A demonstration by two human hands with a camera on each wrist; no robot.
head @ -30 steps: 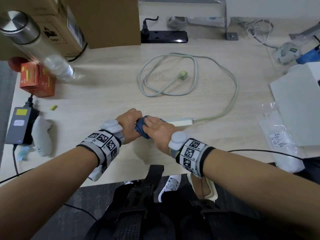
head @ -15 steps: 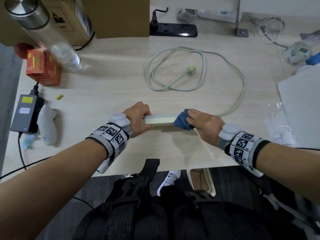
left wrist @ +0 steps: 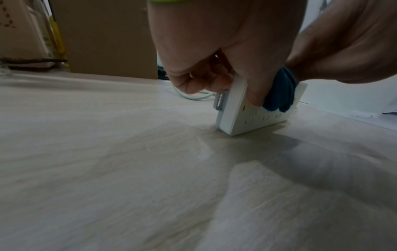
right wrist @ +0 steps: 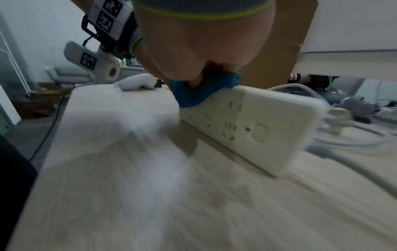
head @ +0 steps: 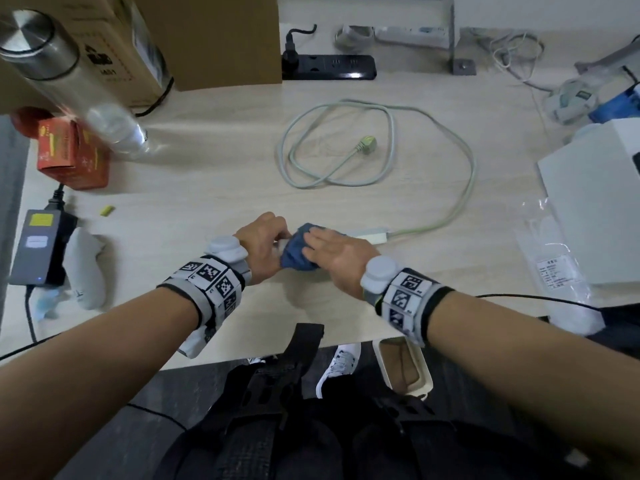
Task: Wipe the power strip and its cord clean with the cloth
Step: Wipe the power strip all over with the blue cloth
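Observation:
A white power strip (head: 372,235) stands on its long edge near the table's front edge, socket face (right wrist: 257,122) toward me. My left hand (head: 273,237) grips its left end, thumb on the socket face (left wrist: 247,115) and fingers (left wrist: 204,83) curled behind. My right hand (head: 322,244) holds a blue cloth (head: 294,259) wrapped over the strip's top edge, right beside the left hand. The cloth (right wrist: 199,93) hides the strip's left part. The pale cord (head: 464,188) leaves the right end and loops across the table to its plug (head: 367,144).
A black power strip (head: 329,65) and a cardboard box (head: 221,39) sit at the back. A clear bottle (head: 69,81), red box (head: 69,154), black adapter (head: 38,244) and white controller (head: 86,268) lie left. A white box (head: 595,202) and plastic bag (head: 554,258) lie right.
My right hand slid the cloth out to the strip's right end half a second ago and has now drawn it back left against the left hand. The left hand kept its grip.

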